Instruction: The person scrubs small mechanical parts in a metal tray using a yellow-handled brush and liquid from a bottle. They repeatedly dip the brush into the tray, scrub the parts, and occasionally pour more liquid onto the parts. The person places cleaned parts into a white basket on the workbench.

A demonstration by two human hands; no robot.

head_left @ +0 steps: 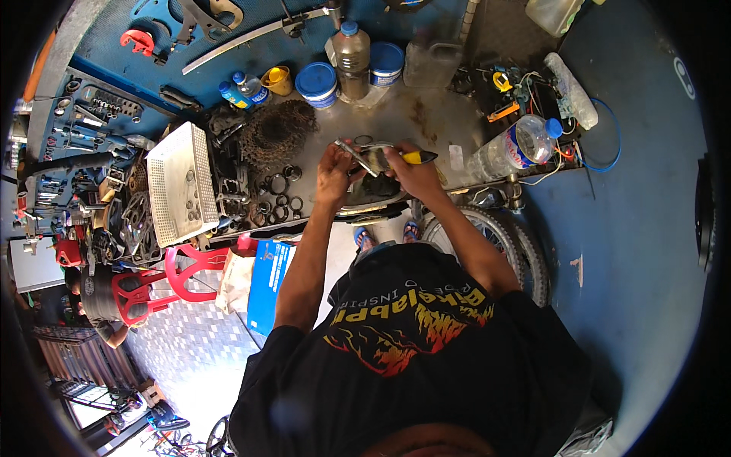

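Over a shallow tray (384, 203) on the bench, my left hand (332, 177) is closed around a slim silver metal shaft (352, 154), tilted with its upper end pointing left. My right hand (415, 179) grips a brush (417, 158) with a yellow and black handle; its pale head is against or very near the shaft, and I cannot tell which. Dark material lies in the tray below my hands. A thin dark ring (363, 140) rests just behind them on the metal benchtop (426, 122).
Left on the bench are a pile of sprockets (276, 133), several loose rings (280, 183) and a cream plastic basket (181, 186). Tubs and bottles (352, 65) line the back. A large clear bottle (518, 145) lies at right. Bicycle wheels (495, 236) stand under the bench; a red chair (190, 270) is at left.
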